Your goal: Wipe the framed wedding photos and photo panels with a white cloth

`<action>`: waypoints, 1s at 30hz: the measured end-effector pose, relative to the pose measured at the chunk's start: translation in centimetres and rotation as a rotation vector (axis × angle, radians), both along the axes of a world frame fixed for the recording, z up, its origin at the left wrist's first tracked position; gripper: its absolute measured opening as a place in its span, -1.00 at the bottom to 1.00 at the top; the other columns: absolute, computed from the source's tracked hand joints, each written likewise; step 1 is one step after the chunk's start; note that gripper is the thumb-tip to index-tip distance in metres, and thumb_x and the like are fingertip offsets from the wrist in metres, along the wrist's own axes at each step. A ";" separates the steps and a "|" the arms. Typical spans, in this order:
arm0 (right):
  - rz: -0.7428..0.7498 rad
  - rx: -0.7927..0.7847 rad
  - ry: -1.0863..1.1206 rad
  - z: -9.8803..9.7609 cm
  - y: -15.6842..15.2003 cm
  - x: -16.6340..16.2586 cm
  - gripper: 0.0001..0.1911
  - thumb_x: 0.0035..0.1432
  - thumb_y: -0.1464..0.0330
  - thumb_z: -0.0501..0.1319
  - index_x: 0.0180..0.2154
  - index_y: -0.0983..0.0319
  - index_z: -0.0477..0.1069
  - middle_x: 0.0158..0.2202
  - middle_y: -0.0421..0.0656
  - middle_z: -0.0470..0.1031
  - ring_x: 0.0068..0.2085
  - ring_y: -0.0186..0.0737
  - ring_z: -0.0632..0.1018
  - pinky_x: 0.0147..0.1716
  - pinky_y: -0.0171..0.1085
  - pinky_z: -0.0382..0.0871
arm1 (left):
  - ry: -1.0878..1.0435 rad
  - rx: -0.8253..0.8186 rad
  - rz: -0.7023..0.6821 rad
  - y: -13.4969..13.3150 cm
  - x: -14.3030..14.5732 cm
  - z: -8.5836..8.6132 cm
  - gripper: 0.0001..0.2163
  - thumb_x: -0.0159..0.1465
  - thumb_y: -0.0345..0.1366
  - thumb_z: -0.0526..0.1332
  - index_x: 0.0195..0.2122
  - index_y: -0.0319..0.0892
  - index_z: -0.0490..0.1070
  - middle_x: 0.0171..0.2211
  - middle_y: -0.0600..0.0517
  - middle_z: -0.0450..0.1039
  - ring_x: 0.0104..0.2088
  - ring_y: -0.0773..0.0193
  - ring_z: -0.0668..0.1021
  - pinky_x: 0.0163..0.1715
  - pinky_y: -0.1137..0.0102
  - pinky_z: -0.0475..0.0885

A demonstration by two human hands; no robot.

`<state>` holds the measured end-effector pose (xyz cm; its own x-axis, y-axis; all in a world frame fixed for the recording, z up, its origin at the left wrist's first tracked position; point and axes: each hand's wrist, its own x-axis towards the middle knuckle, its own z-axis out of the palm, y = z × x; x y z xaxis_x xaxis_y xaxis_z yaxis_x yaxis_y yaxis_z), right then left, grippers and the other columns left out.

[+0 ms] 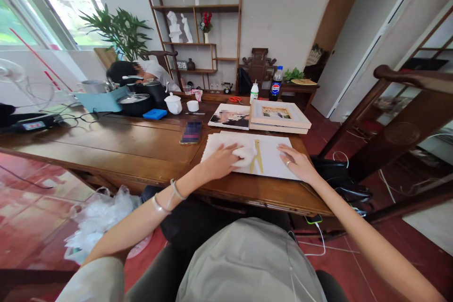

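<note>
Currently, my left hand (220,160) is covering part of one white wad (244,154) on the white sheet (278,148); its palm side is hiding, so I'm failing to tell whether it's pinching or merely pressing. My right hand (295,163) is lying, fingers loosely spread, along the sheet's right side. One gold shape (258,151) is showing between them, hard to identify. Beyond, I'm counting two pictures (230,117) (277,113), two bottles (276,86) (254,94) and one phone (191,132), its screen blurred. Behind black cookware (155,93), one person (161,74) is leaning, partly hidden.
</note>
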<state>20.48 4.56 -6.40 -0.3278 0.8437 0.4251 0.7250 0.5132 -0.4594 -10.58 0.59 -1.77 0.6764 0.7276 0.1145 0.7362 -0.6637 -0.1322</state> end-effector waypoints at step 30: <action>-0.006 -0.032 0.008 0.1 0.0 0.0 -0.61 0.21 0.28 0.07 0.03 0.22 0.44 0.16 -0.07 0.38 0.23 -0.06 0.31 0.27 0.00 0.08 | -0.073 -0.076 -0.052 4.7 -1.4 0.0 -0.72 0.36 -0.25 0.05 -0.04 -0.27 0.41 0.18 -0.21 0.27 0.30 0.07 0.15 0.24 0.06 0.07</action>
<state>20.45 4.55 -6.28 -0.3194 0.8589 0.4003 0.7244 0.4937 -0.4813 -11.94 5.34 -1.73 0.7055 0.7001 0.1105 0.7063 -0.7074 -0.0276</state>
